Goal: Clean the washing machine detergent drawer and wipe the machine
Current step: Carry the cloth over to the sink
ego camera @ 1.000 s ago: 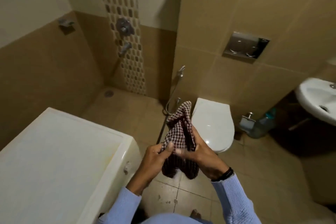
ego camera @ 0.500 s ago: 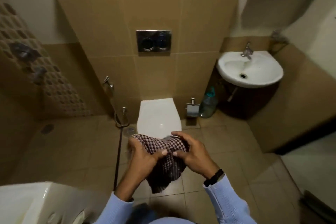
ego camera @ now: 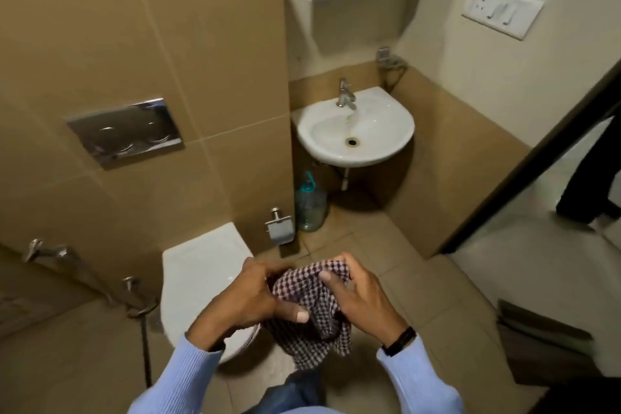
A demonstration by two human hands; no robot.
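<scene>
Cloth [ego camera: 322, 336] is the one working item in sight. The left hand [ego camera: 248, 299] and the right hand [ego camera: 363, 299] both clench it, bunched between them, fingers and thumbs curled into the checked fabric. A loose tail hangs below the hands. The washing machine and its detergent drawer are out of view, so nothing can be said of their state.

The likeliest trouble is that tail. The toilet [ego camera: 201, 265] sits just left of and beneath the left hand, and a dangling end could brush its lid or the floor [ego camera: 386, 245] and carry that dirt onto the machine. Gathering the tail into the bunch would prevent it.

The sink [ego camera: 336, 158] lies well ahead of the right hand, and its tap [ego camera: 344, 96] seems to be running, though blur makes that uncertain. An over-soaked cloth would drip across the floor and leave streaks on the machine — or pooled water in the drawer slot. Wringing with a weak grip risks dropping the cloth altogether.
</scene>
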